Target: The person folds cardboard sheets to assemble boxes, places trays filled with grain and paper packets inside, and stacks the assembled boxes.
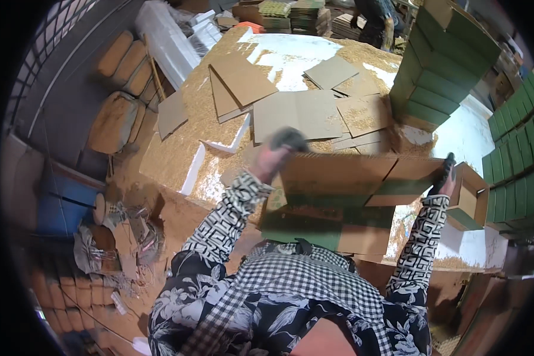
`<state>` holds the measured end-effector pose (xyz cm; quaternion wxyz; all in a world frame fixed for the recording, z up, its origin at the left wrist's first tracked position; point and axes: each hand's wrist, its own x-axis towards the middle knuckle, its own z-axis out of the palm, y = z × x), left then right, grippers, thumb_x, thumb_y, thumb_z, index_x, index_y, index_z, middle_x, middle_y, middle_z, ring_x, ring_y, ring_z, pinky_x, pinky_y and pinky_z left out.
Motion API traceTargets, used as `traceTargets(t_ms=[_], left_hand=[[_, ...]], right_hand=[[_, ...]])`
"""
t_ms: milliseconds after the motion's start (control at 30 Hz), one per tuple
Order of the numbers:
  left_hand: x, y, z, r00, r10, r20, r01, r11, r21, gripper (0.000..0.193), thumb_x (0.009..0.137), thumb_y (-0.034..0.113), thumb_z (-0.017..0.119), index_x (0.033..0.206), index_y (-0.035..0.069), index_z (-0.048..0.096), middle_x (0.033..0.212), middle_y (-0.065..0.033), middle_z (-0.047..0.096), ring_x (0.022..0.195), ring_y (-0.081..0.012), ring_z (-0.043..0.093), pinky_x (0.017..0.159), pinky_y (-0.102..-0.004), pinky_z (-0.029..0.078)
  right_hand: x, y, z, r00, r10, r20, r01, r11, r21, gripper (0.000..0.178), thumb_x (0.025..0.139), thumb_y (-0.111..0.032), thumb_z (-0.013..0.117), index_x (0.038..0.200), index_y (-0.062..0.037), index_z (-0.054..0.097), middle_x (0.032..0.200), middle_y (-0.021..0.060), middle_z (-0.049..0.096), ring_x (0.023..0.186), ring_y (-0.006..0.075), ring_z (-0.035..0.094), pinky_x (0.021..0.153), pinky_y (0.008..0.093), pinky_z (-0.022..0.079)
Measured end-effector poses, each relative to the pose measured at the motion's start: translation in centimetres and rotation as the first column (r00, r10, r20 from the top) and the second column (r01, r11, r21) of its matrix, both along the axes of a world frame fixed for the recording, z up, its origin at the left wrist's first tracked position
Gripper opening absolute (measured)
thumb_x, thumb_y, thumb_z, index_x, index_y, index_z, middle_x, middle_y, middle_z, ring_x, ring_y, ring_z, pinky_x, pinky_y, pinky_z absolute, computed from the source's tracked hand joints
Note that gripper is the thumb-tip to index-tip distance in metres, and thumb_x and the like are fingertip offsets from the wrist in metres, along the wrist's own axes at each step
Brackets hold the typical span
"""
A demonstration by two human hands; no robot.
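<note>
A brown cardboard carton blank [332, 178], folded with a slit between its panels, stands tilted up near the table's front edge. My right hand [448, 176], in a dark glove, grips its right end. Beside its upper left corner, my left hand [282, 151], also dark at the fingers, is smeared by motion; whether it touches the cardboard I cannot tell. Green and brown cardboard panels [302, 228] lie below the blank, close to my body. To the right of my right hand sits an open small carton [470, 199].
Loose cardboard sheets [296, 113] lie across the sawdust-strewn table [193, 133]. A tall stack of green cartons [436, 71] rises at the back right, with more green cartons [519, 160] beyond. Wrapped brown bundles [121, 118] stand at the left. Another person [381, 21] is at the far side.
</note>
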<state>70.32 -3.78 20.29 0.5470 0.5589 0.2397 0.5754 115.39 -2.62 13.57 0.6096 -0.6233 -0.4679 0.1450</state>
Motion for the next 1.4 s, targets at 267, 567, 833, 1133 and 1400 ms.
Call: traceTargets(t_ms=[267,567,833,1133,1400], left_hand=[[-4.4,1.5,-0.3,0.891,0.444,-0.091,-0.447,0.827,-0.340,0.033,0.079,0.002,0.056,0.111,-0.004,0.049,0.091,-0.0129,0.061,0.083,-0.0195,0.061,0.077,-0.0277,0.050],[4.1,-9.1,5.6,0.501,-0.224,-0.836,0.637,0.749,0.181,0.079,0.063,0.043,0.071,0.128,0.011,0.039,0.140,-0.0161,0.017,0.129,-0.0365,0.017,0.103,-0.0516,0.017],[1.8,-7.1,5.7,0.534,-0.041,-0.844,0.393,0.897,0.205,0.078,0.059,0.039,0.073,0.124,0.010,0.043,0.133,-0.0157,0.035,0.126,-0.0351,0.026,0.101,-0.0466,0.022],[7.4,-10.4,4.4,0.417,-0.130,-0.900,0.539,0.833,0.129,0.086,0.059,0.045,0.072,0.131,0.017,0.034,0.138,-0.0182,0.024,0.125,-0.0378,0.025,0.101,-0.0484,0.021],[7.8,-7.9,2.1,0.215,-0.204,-0.955,0.628,0.778,-0.024,0.073,0.068,0.047,0.067,0.125,0.010,0.041,0.136,-0.0162,0.030,0.125,-0.0354,0.028,0.102,-0.0430,0.025]], right_hand=[[-14.5,-12.7,8.8,0.967,0.253,-0.015,-0.246,0.954,0.173,0.029,0.076,-0.021,0.049,0.091,0.0034,0.055,0.088,0.0122,0.056,0.086,0.0205,0.052,0.082,0.0328,0.039],[-9.3,-4.8,3.5,0.797,-0.031,0.603,-0.056,0.991,0.125,0.080,0.066,-0.020,0.066,0.133,-0.0044,0.024,0.137,0.0209,0.019,0.124,0.0356,0.023,0.102,0.0462,0.022],[-7.3,-8.2,10.2,0.776,0.377,0.505,-0.498,0.858,0.126,0.037,0.067,-0.036,0.057,0.090,-0.0103,0.068,0.127,0.0208,0.041,0.126,0.0330,0.026,0.103,0.0473,0.018],[-10.9,-10.4,0.5,-0.149,0.890,0.430,-0.498,0.308,-0.810,0.025,0.067,-0.030,0.055,0.060,-0.0055,0.058,0.066,0.0105,0.057,0.057,0.0252,0.047,0.080,0.0410,0.039],[-9.6,-5.2,8.5,0.467,-0.261,0.845,0.188,0.963,0.194,0.060,0.057,-0.039,0.074,0.106,-0.0117,0.055,0.106,0.0066,0.052,0.103,0.0314,0.045,0.096,0.0451,0.027]])
